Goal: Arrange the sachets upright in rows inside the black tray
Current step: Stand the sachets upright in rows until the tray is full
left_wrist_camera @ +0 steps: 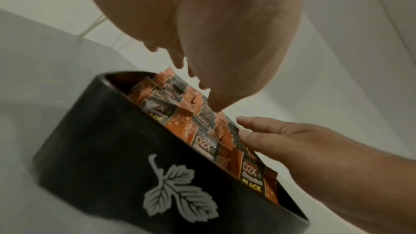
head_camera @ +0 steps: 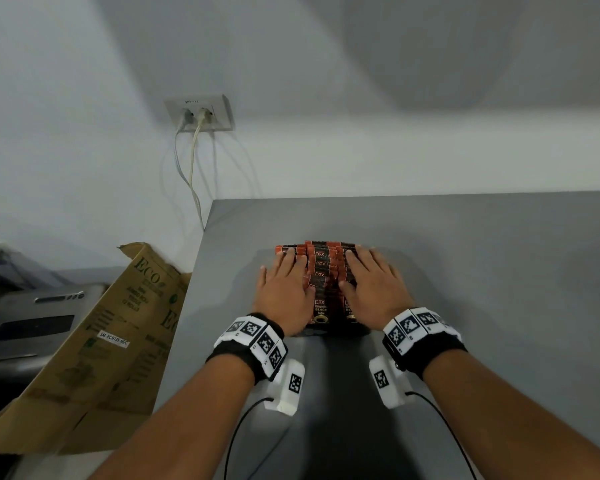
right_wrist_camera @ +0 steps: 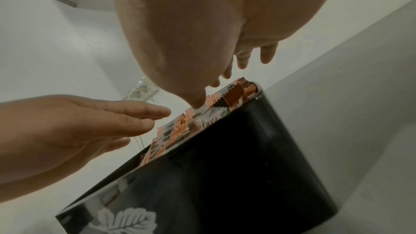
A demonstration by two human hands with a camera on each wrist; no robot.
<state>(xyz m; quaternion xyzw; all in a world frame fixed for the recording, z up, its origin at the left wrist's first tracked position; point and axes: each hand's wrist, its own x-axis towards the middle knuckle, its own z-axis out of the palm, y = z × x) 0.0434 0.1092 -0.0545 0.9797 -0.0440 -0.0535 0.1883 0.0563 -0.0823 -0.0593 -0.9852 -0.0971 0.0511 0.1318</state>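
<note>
Standing sachets: orange-and-black D2X coffee sachets stand upright in close rows, their serrated top edges rising above the rim, filling the black tray.
Tray: a glossy black box with a pale leaf motif on its near wall; it sits on the grey bench, toward the bench's left part, directly before the person.
Left hand: the left hand lies palm down over the left rows, fingers straight and slightly spread, their tips reaching the far sachets; it rests on the tops and grips nothing.
Right hand: the right hand lies palm down over the right rows in the same way, fingers straight and slightly spread; the middle row shows between the two hands.
Wrists: both carry black bands with white marker blocks and a white camera housing with a black cable.
Left of bench: a brown ECO cardboard box leans at the bench's edge, with a grey machine beyond it.
Wall: a white socket plate with two plugs, the cords hanging down behind the bench corner.
</note>
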